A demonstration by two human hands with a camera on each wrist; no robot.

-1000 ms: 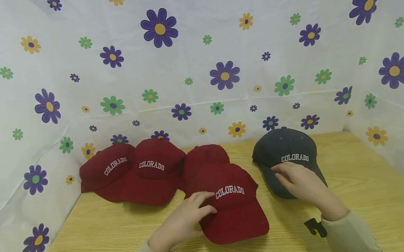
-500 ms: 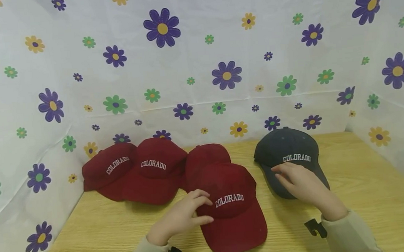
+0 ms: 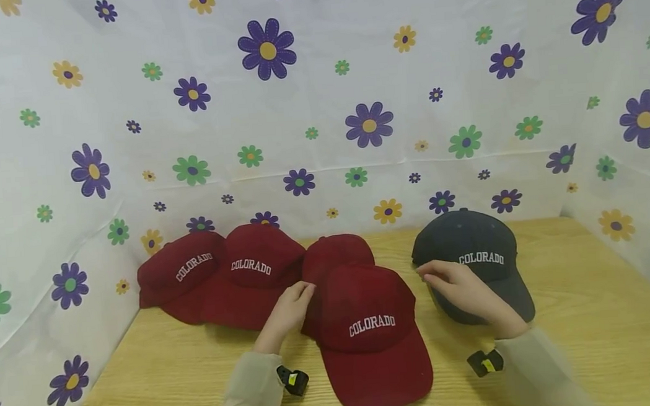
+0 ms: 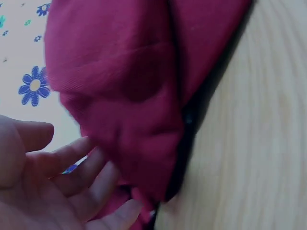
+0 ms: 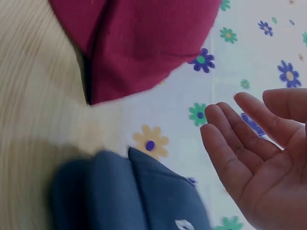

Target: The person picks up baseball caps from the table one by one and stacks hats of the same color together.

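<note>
A dark red baseball cap point(image 3: 370, 309) with white COLORADO lettering lies front and centre in the head view, brim toward me. Over its back left side is my left hand point(image 3: 291, 307). In the left wrist view the left fingers point(image 4: 81, 175) are loosely bent beside the red cloth and grip nothing. To the right, my right hand point(image 3: 458, 287) hovers by the navy baseball cap point(image 3: 467, 238), overlapping its brim. The right wrist view shows the right hand's fingers point(image 5: 223, 158) spread with nothing in them, between the navy cap and the red cap.
Behind the front cap stands another red cap point(image 3: 341, 251), partly hidden. Two more red caps, a middle one point(image 3: 261, 250) and a far-left one point(image 3: 180, 268), overlap at the left. A flowered white cloth point(image 3: 307, 92) walls in the wooden table point(image 3: 162, 374) at back and sides.
The front red cap has moved toward me. My left hand has come off its front side and moved back and left. My right hand has shifted slightly left from the navy cap's brim.
</note>
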